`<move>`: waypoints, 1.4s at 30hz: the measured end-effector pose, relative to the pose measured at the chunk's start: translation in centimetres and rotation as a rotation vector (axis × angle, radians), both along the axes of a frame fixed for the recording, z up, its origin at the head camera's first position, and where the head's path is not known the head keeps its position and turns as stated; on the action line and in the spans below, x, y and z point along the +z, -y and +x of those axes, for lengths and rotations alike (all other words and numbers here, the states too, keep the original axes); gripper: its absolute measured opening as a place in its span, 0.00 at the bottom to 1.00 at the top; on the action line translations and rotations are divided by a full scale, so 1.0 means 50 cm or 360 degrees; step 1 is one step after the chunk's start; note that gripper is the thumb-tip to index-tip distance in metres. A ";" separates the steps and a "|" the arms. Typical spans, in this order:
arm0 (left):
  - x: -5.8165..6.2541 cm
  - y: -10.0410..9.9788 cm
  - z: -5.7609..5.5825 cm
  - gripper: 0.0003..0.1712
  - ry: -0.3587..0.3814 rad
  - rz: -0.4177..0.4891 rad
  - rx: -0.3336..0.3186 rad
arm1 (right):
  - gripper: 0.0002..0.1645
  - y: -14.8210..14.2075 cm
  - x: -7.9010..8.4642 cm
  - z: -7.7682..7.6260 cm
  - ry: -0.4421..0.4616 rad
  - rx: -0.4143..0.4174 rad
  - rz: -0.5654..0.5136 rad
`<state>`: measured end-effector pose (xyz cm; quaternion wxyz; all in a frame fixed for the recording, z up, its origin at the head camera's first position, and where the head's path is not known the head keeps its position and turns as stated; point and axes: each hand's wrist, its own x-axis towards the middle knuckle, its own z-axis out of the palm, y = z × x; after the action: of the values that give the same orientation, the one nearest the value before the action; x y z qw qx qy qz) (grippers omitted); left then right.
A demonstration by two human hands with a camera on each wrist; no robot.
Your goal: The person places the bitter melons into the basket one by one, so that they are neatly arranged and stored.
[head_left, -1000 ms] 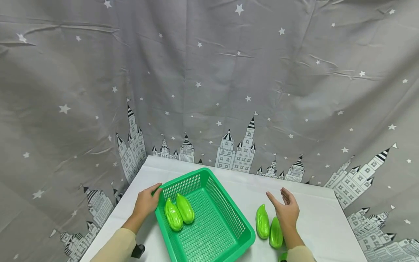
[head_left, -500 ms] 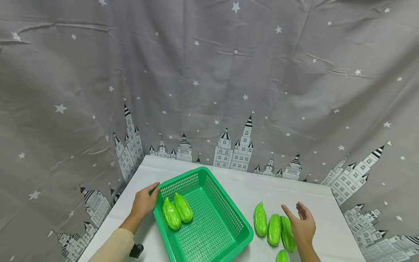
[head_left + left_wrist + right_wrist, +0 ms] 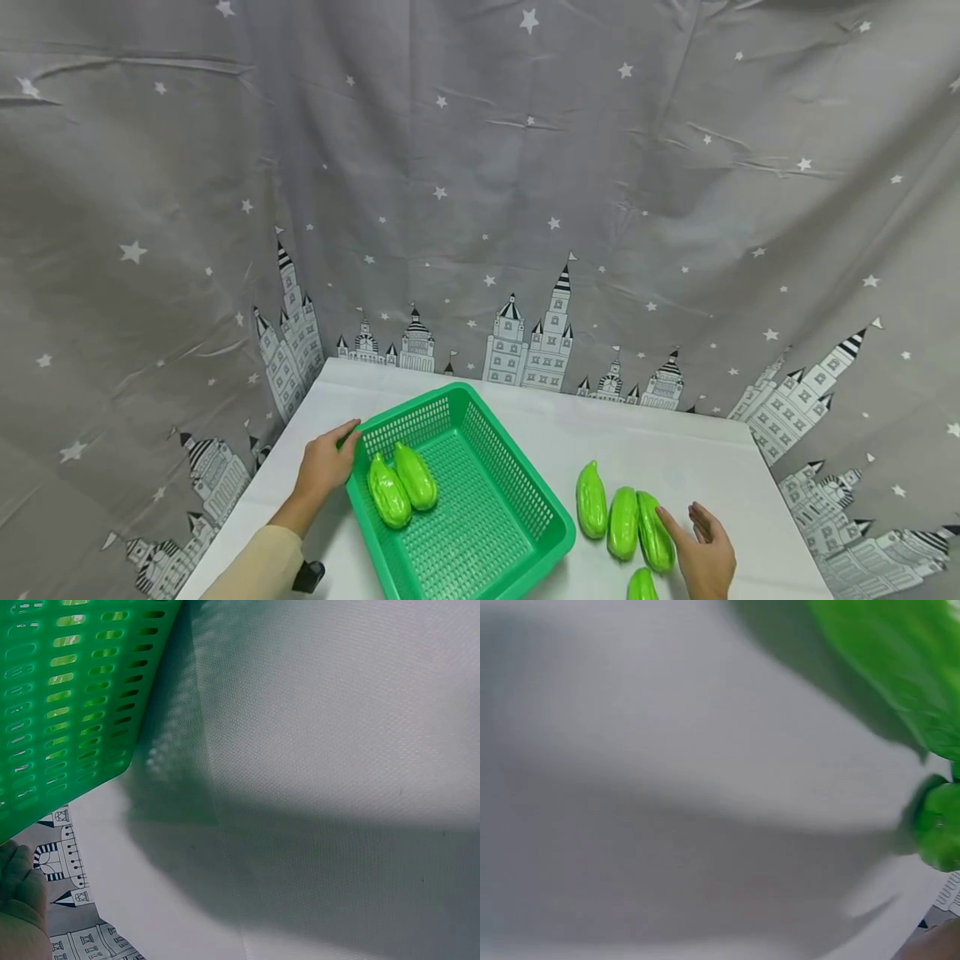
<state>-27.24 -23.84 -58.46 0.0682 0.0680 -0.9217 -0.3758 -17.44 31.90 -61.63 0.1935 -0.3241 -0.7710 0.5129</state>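
A green plastic basket with slotted walls stands on the white table. Two shiny light-green, gourd-shaped vegetables lie side by side in its left part. My left hand grips the rim at the far left corner; the left wrist view shows its fingers at the basket's edge. To the right of the basket lie several more such vegetables. Beside the rightmost one, my right hand is spread, thumb apart from its fingers, holding nothing. Two vegetables show partly in the right wrist view, one large.
A grey curtain with white stars and drawn castles hangs behind the table and along its sides. White cloth covers the tabletop. A small black device sits by the left wrist.
My right hand has moved right and nearer to me, bringing more of the vegetables into view. The left hand stays at the basket's corner, and the basket's contents are unchanged.
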 end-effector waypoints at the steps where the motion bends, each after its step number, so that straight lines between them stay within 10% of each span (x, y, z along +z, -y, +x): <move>1: 0.000 0.000 0.000 0.24 0.0002 -0.0001 0.0004 | 0.57 -0.001 -0.004 0.004 0.0015 -0.0001 -0.0003; 42: 0.009 -0.001 0.001 0.24 0.0007 0.0014 0.0006 | 0.58 0.022 -0.074 0.025 0.0226 0.0026 0.0001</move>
<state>-27.19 -23.80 -58.00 0.0665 0.0707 -0.9201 -0.3795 -16.16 30.80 -65.36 0.1342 -0.3535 -0.7855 0.4900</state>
